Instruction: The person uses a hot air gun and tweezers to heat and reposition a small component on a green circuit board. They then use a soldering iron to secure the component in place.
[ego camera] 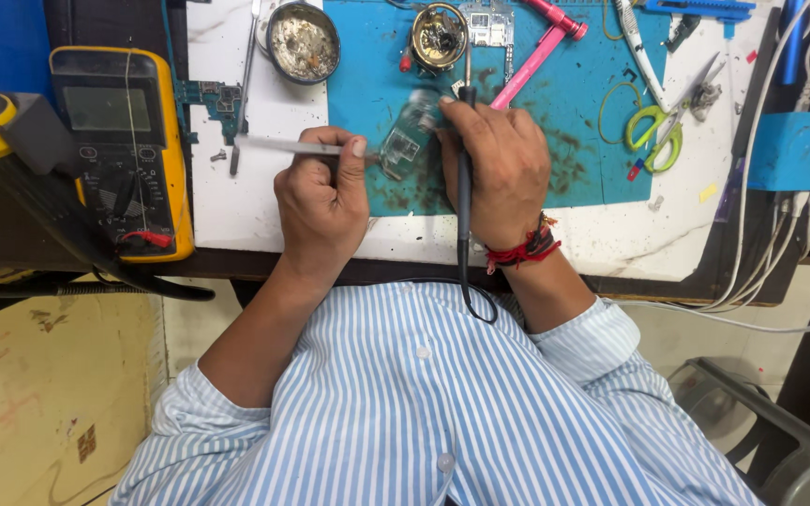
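Head view: the left hand [322, 201] has its grip closed on metal tweezers [283, 146], tips at a small circuit board [410, 141] on the blue mat [574, 112]; the right hand [503, 169] clasps a black soldering iron [464, 178] above it; farther back, two round tins [304, 42] hold grimy residue

Stained matt rubber mat [574, 141], metal tweezers [292, 146]

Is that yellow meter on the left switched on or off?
Seemingly off: the yellow multimeter's grey screen is blank, with no digits showing. The dial's setting cannot be told. It lies flat beside the left hand, untouched.
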